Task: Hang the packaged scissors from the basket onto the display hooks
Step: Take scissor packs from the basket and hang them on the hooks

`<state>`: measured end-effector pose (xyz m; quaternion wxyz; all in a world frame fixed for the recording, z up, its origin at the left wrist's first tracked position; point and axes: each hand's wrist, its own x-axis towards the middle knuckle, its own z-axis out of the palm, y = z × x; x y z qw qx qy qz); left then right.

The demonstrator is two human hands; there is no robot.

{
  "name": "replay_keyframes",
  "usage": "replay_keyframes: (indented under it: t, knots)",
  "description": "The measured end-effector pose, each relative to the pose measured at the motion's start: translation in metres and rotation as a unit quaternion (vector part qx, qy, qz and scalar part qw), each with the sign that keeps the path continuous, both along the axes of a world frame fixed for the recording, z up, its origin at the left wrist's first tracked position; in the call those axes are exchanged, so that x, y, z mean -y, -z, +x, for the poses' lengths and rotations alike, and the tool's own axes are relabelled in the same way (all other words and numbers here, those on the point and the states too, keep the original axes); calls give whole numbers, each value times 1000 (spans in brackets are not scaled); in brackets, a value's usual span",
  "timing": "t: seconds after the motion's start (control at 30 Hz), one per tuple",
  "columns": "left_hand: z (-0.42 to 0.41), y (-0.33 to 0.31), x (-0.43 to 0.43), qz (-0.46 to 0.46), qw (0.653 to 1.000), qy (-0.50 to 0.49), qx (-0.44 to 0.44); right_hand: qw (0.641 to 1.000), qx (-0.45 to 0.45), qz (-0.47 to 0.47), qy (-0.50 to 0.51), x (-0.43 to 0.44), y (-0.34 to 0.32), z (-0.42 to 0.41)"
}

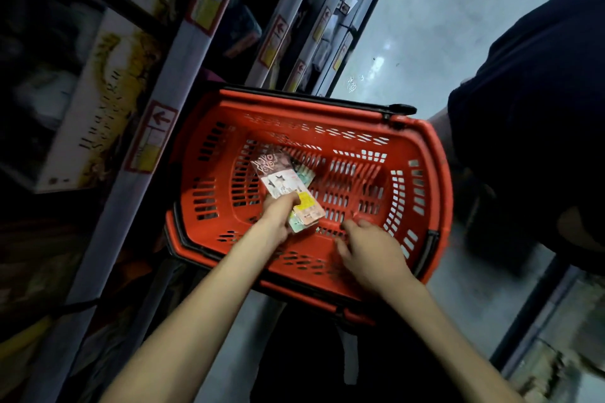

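Head view looks down along our two bare forearms as they reach into a red plastic basket [440, 173] that sits on the grey floor [425, 26] beside a run of shelving. Our left hand [276, 216] is inside the basket, over its left half, with the fingers curled round a small stack of packaged scissors [288, 183]. The packs fan out a little beyond our knuckles. One has a pink printed header pointing toward the far wall of the basket, and another shows a yellow patch just beside our fingers. We cannot tell whether the stack rests on the slotted bottom of the basket or is lifted off it.

Our right hand [370, 249] hovers over the near right part of the basket. It is blurred, with the fingers loosely spread and slightly bent, and it holds nothing. Its fingertips point toward the left hand and are apart from the packs.

A black handle [399, 108] lies folded along the far rim of the basket. To our left, pale shelf edges [183, 52] run diagonally up the picture and carry price labels with red arrows [157, 127]. A long white box with yellow print [98, 101] lies on a dark shelf behind them. At the right edge, a person in dark clothing [530, 108] is just beside the basket.
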<state>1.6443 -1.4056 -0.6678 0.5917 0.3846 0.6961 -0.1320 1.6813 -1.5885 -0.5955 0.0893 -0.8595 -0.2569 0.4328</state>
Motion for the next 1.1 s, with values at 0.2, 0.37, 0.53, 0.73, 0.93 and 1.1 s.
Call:
replay_keyframes:
  t: [0.2, 0.37, 0.53, 0.73, 0.93, 1.1]
  knots:
    - [-6, -62, 26, 17, 995, 52, 89, 975, 18, 134, 173, 8, -25, 7]
    - [-8, -115, 30, 125, 974, 142, 127, 951, 27, 206, 229, 18, -64, 25]
    - [-6, -180, 52, 201, 919, 245, 235, 919, -29, 279, 278, 14, -110, 35]
    - [7, -229, 93, 195, 859, 317, 350, 871, -69, 355, 334, 4, -143, 41]
    - [17, -225, 96, 81, 847, 382, 361, 825, -122, 384, 396, 29, -166, 57]
    - [17, -209, 110, -19, 900, 283, 331, 805, -129, 365, 449, 49, -166, 49]
